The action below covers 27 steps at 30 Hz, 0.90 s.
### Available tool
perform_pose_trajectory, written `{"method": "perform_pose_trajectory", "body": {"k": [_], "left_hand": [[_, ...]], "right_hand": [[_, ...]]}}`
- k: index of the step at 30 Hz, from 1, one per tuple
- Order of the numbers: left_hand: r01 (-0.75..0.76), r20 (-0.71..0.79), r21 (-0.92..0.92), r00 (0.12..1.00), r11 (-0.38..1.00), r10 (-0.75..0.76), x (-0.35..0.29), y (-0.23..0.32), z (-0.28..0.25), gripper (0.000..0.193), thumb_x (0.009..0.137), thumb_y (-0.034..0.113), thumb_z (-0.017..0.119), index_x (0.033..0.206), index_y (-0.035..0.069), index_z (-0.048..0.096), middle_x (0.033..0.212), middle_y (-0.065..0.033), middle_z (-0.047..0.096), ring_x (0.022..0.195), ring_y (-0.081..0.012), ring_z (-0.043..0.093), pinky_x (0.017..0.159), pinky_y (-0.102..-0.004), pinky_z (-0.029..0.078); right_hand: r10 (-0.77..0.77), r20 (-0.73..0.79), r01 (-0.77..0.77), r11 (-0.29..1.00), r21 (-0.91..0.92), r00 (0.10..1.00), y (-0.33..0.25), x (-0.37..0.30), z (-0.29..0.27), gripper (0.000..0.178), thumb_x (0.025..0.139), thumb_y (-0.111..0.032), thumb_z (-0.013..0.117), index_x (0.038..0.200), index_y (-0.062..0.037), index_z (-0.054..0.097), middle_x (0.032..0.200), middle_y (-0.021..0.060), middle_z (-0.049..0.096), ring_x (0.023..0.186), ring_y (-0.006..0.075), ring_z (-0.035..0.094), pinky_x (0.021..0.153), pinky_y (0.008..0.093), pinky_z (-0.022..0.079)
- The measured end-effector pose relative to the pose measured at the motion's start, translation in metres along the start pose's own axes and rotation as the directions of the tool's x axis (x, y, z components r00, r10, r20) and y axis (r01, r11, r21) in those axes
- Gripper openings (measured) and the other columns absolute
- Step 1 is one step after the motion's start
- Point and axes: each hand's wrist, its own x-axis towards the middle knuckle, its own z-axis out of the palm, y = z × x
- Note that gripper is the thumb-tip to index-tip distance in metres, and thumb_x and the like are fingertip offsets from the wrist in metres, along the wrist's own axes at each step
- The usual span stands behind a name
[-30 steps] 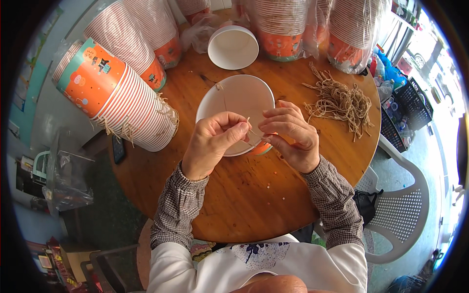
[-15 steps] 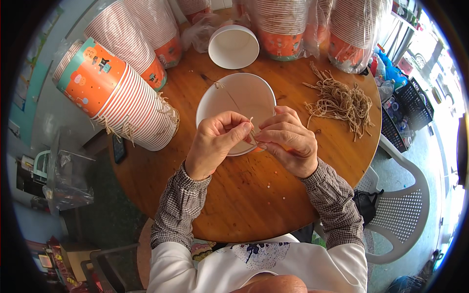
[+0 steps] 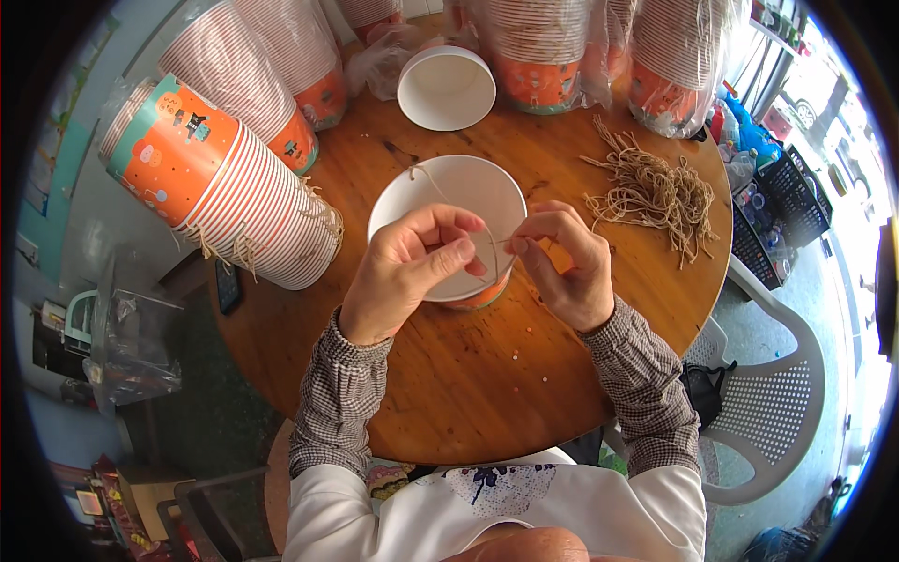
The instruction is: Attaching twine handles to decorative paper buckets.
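Observation:
A white-lined paper bucket point(image 3: 391, 202) with an orange outside stands before me, its mouth partly behind my hands. A thin tan string point(image 3: 433, 179) runs from the bucket's far-left rim toward my fingers and curves down between the two hands. My right hand point(image 3: 569, 267) is closed, thumb and forefinger pinching the string over the bucket's right edge. Over its near-left side is my left hand point(image 3: 405, 272); its thumb and forefinger are bent but apart, with the string passing close to their tips. Whether the lower left fingers touch the string I cannot tell.
A tilted stack of orange-and-green paper buckets point(image 3: 262, 211) with strings stands at left. Behind are a single white bucket point(image 3: 446, 89) and several plastic-wrapped stacks point(image 3: 538, 56). Loose tan strings point(image 3: 660, 201) lie in a heap at right, on the round wooden table point(image 3: 487, 384).
My hands have drawn slightly apart, and the left thumb and forefinger have separated. More string shows between the hands. The bucket has shifted slightly toward me.

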Motion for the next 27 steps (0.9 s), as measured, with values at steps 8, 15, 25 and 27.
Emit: {"method": "perform_pose_trajectory", "body": {"k": [8,15,25,27], "left_hand": [[-0.114,-0.106,-0.172,0.99,0.979,0.096,-0.003,-0.001,0.001,0.02,0.092,0.005,0.061,0.112,0.0,0.058,0.096,-0.0062,0.064,0.087,-0.0138,0.062,0.085,-0.0289,0.051],[-0.122,-0.085,-0.276,0.991,0.953,0.103,-0.006,-0.004,0.016,0.022,0.092,0.003,0.062,0.113,-0.002,0.058,0.107,-0.0101,0.065,0.099,-0.0166,0.065,0.087,-0.0298,0.054],[-0.242,0.019,0.319,0.968,0.916,0.249,-0.011,-0.003,0.027,0.036,0.089,-0.001,0.063,0.124,-0.002,0.054,0.11,-0.0103,0.066,0.099,-0.014,0.064,0.086,-0.0267,0.053],[-0.305,0.045,0.46,0.946,0.834,0.322,-0.01,-0.004,0.028,0.036,0.09,0.001,0.063,0.124,-0.003,0.053,0.104,-0.0083,0.068,0.097,-0.0128,0.065,0.086,-0.0254,0.052]], "right_hand": [[-0.023,0.0,0.023,0.989,0.146,1.0,-0.008,-0.004,0.006,0.017,0.079,0.004,0.069,0.094,-0.0035,0.065,0.076,0.0062,0.067,0.066,0.0216,0.066,0.059,0.029,0.052],[-0.206,0.022,0.205,0.977,0.054,0.978,-0.013,-0.001,0.003,0.025,0.077,0.003,0.072,0.101,-0.0063,0.069,0.076,0.0032,0.06,0.061,0.018,0.063,0.053,0.0292,0.05],[-0.012,0.095,0.003,0.996,0.092,0.995,-0.022,0.001,-0.004,0.028,0.077,0.001,0.074,0.101,-0.0112,0.074,0.08,0.0024,0.053,0.07,0.0123,0.056,0.059,0.0266,0.049],[0.033,0.103,-0.049,0.986,0.16,0.994,-0.023,0.001,-0.002,0.026,0.078,-0.001,0.074,0.102,-0.0093,0.073,0.084,0.0036,0.055,0.073,0.0123,0.057,0.062,0.0267,0.05]]}}
